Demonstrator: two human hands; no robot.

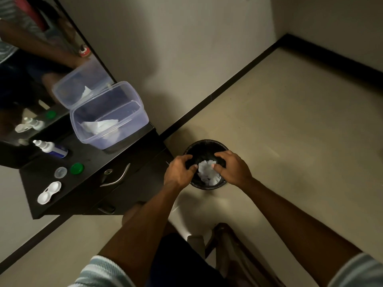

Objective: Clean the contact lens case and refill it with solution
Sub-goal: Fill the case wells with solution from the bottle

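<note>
The white contact lens case (49, 192) lies open, both wells up, on the dark dresser top (93, 160). Its two caps rest beside it, one clear (60, 172) and one green (77, 168). Further back, the solution bottle (50, 149) lies on its side, nozzle pointing left. My left hand (179, 172) and my right hand (233, 168) are out over a black waste bin (204, 146) on the floor. Both pinch a crumpled white tissue (208, 174) between them, just above or inside the bin's mouth.
A clear plastic box (109, 121) with white tissues inside stands at the back of the dresser against a mirror (31, 69). The dresser has a drawer with a metal handle (118, 177). A wooden chair (232, 245) stands near my legs. Pale floor tiles meet a dark skirting along the wall.
</note>
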